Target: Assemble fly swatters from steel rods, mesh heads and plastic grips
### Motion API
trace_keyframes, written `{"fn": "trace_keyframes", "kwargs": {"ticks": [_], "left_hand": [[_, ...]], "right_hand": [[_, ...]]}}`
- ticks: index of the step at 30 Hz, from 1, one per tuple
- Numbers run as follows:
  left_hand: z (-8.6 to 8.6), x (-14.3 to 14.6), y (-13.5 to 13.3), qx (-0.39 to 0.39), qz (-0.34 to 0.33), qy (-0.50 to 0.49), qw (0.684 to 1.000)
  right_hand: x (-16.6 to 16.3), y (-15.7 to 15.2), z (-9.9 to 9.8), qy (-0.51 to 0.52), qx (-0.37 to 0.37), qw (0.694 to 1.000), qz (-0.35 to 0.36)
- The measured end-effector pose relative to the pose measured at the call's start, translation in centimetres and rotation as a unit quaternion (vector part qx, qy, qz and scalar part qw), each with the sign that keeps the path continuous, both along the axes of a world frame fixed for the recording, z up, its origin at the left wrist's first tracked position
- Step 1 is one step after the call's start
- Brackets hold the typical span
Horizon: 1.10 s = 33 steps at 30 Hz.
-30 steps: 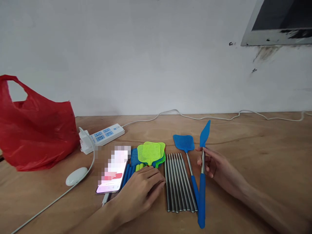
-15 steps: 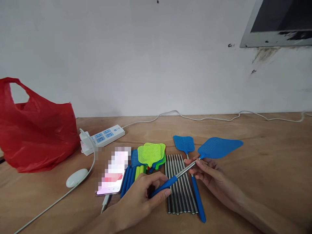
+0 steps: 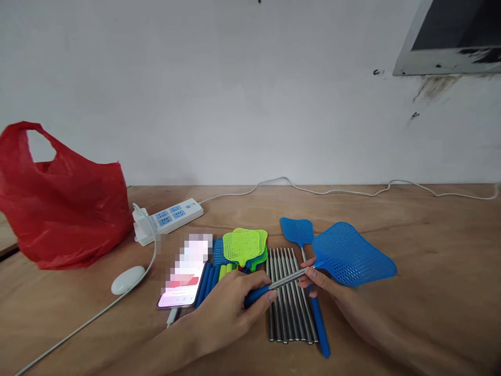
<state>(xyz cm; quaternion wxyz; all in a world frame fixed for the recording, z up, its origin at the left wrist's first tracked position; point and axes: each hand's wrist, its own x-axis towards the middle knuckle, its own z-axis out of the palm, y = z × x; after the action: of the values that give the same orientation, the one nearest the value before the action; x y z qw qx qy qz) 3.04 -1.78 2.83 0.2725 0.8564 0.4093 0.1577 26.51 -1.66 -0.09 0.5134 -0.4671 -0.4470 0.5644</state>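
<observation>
My left hand (image 3: 235,308) is closed around the blue grip of a fly swatter (image 3: 352,256). The thumb and fingers of my right hand (image 3: 329,292) pinch its metal rod just below the blue mesh head, which points right. Under both hands lie several bare metal rods (image 3: 287,313) side by side. A second blue fly swatter (image 3: 297,231) lies whole to their right, its rod partly hidden by my right hand. Left of the rods, yellow-green mesh heads (image 3: 242,245) are piled over blue and green ones. Blue grip tubes (image 3: 205,284) and yellow-green ones lie in a row, partly behind my left hand.
A lit phone (image 3: 182,282) with a plugged-in cable lies left of the grips. Behind it are a white power strip (image 3: 178,216) and a white oval device (image 3: 128,280). A red plastic bag (image 3: 70,203) stands at the far left. A white cord (image 3: 332,191) runs along the wall.
The held swatter has turned so its mesh head faces me more and its rod lies flatter. Both hands still grip it; my right hand has dropped slightly. The view has shifted a little.
</observation>
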Motion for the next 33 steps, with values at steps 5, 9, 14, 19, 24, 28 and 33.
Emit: {"fn": "trace_keyframes", "kwargs": {"ticks": [5, 9, 14, 19, 24, 28, 33], "left_hand": [[0.7, 0.9, -0.1, 0.040, -0.017, 0.037, 0.998], [0.5, 1.5, -0.6, 0.104, -0.020, 0.115, 0.988], [0.2, 0.7, -1.2, 0.145, -0.014, 0.151, 0.978], [0.3, -0.3, -1.4, 0.147, -0.026, 0.169, 0.974], [0.7, -0.2, -1.4, 0.137, -0.025, 0.197, 0.970], [0.7, 0.0, -1.3, 0.132, -0.022, 0.210, 0.968], [0.6, -0.3, -1.6, 0.123, -0.010, 0.198, 0.973]], "right_hand": [[-0.4, -0.5, 0.6, 0.004, 0.016, 1.000, 0.017], [-0.1, -1.1, 0.8, 0.027, -0.001, 1.000, 0.016], [1.3, -1.0, 0.6, 0.067, 0.011, 0.997, -0.039], [1.8, -1.1, 0.9, 0.099, -0.018, 0.994, -0.035], [1.6, -1.2, 1.5, 0.125, -0.025, 0.990, -0.053], [1.5, -1.2, 1.3, 0.129, -0.033, 0.989, -0.069], [2.1, -1.2, 1.0, 0.114, -0.033, 0.991, -0.061]]}}
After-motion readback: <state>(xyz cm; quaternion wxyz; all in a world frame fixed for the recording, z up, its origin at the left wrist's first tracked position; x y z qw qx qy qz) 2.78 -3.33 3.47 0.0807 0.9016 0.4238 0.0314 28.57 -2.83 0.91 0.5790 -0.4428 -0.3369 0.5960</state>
